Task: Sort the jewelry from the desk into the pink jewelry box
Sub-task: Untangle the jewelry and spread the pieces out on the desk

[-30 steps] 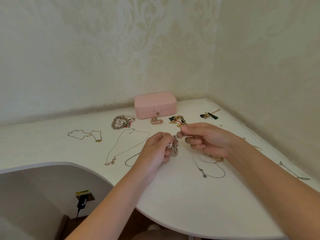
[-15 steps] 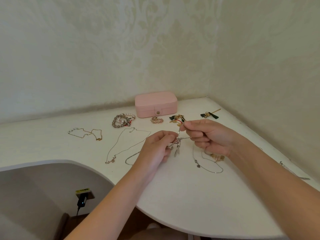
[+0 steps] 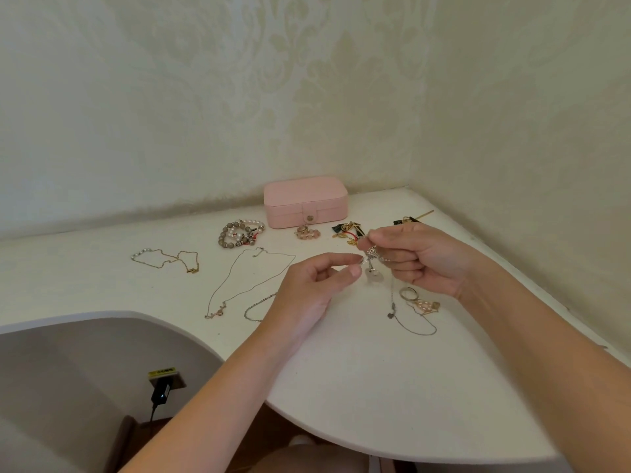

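Observation:
The pink jewelry box (image 3: 305, 200) stands closed against the back wall on the white desk (image 3: 358, 387). Both hands hold one small charm bracelet (image 3: 371, 264) above the desk. My left hand (image 3: 310, 288) pinches its left end between thumb and forefinger. My right hand (image 3: 420, 257) pinches the other end, with a pale round pendant hanging between the hands. On the desk lie beaded bracelets (image 3: 240, 232), a pearl-and-gold chain (image 3: 167, 259), a long thin necklace (image 3: 246, 281), a silver chain (image 3: 257, 307) partly hidden by my left hand, and a thin necklace with rings (image 3: 415, 308).
A pink bead piece (image 3: 307, 232), tassel ornaments (image 3: 348, 230) and a dark hairpin (image 3: 411, 218) lie near the box. Walls meet in a corner behind the desk. The desk's curved front edge has a cut-out at left, with a plugged-in socket (image 3: 164, 387) below.
The hands have drawn slightly apart, stretching the bracelet between them. Rings and the thin necklace under my right hand have come into view.

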The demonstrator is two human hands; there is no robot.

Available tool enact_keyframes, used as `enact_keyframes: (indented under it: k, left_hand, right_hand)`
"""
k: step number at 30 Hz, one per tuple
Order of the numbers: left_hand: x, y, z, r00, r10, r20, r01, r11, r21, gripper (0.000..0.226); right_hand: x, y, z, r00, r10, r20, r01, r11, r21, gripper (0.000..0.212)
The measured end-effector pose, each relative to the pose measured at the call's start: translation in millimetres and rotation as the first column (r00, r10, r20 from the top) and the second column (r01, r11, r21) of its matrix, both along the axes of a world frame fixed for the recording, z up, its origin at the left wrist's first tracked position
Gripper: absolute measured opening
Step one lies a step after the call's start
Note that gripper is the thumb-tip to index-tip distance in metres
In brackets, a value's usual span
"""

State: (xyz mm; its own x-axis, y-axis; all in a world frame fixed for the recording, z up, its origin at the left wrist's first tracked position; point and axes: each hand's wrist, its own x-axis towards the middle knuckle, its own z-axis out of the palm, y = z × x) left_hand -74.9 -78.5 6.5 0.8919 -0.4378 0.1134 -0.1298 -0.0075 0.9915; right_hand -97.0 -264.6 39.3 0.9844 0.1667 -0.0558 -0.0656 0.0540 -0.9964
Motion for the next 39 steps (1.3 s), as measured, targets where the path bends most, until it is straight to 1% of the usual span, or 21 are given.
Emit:
enact_keyframes:
  k: [5, 8, 11, 15, 18, 21, 25, 28, 31, 33, 35, 39]
  left_hand:
    - [-1, 0, 1, 0.999, -0.02, 0.031, 0.02, 1.0, -0.002, 0.017]
    - [-3, 0, 4, 0.999, -0.01, 0.038, 0.01, 1.0, 0.004, 0.016]
    - [-2, 1, 4, 1.0, 0.006, 0.005, -0.006, 0.999, -0.038, 0.019]
    - [-3, 2, 6, 0.998, -0.01, -0.054, 0.005, 0.997, -0.08, 0.015]
    - [-2, 2, 6, 0.998, -0.012, -0.063, 0.01, 0.999, -0.033, 0.014]
    - [-2, 2, 5, 0.997, -0.043, -0.071, 0.044, 0.999, 0.009, 0.013]
    - [0, 4, 5, 0.992, -0.083, -0.098, 0.08, 0.996, -0.042, 0.016]
    - [0, 4, 5, 0.99, -0.097, -0.103, 0.089, 0.993, -0.081, 0.02]
    - [0, 4, 4, 0.993, -0.064, -0.097, 0.056, 0.995, -0.085, 0.015]
    - [1, 4, 4, 0.993, -0.043, -0.11, 0.032, 0.994, -0.1, 0.014]
    - [2, 4, 5, 0.988, -0.037, -0.152, 0.018, 0.992, -0.124, 0.013]
    - [4, 4, 6, 0.958, -0.052, -0.283, 0.011, 0.989, -0.145, 0.014]
  right_hand:
    - [-1, 5, 3, 0.993, 0.117, -0.029, -0.118, 0.992, -0.037, 0.029]
    - [-2, 5, 3, 0.987, 0.154, -0.036, -0.155, 0.988, -0.029, 0.034]
    - [-3, 4, 4, 0.984, 0.177, -0.032, -0.177, 0.984, -0.021, 0.035]
    - [-4, 4, 6, 0.981, 0.193, -0.011, -0.193, 0.981, -0.01, 0.036]
    - [-5, 3, 5, 0.985, 0.171, 0.019, -0.171, 0.985, -0.021, 0.036]
    - [-4, 2, 4, 0.99, 0.137, 0.034, -0.135, 0.99, -0.037, 0.031]
    - [-3, 0, 4, 0.996, 0.067, 0.054, -0.065, 0.997, -0.032, 0.032]
    - [-4, -2, 6, 0.994, 0.064, 0.083, -0.053, 0.991, -0.122, 0.034]
    - [-8, 0, 10, 0.99, 0.077, 0.117, -0.047, 0.969, -0.241, 0.035]
    - [-10, 2, 14, 0.985, 0.06, 0.16, -0.006, 0.949, -0.315, 0.034]
    - [-11, 3, 15, 0.975, 0.023, 0.223, 0.06, 0.932, -0.358, 0.033]
    - [-11, 4, 14, 0.949, -0.019, 0.315, 0.142, 0.918, -0.371, 0.03]
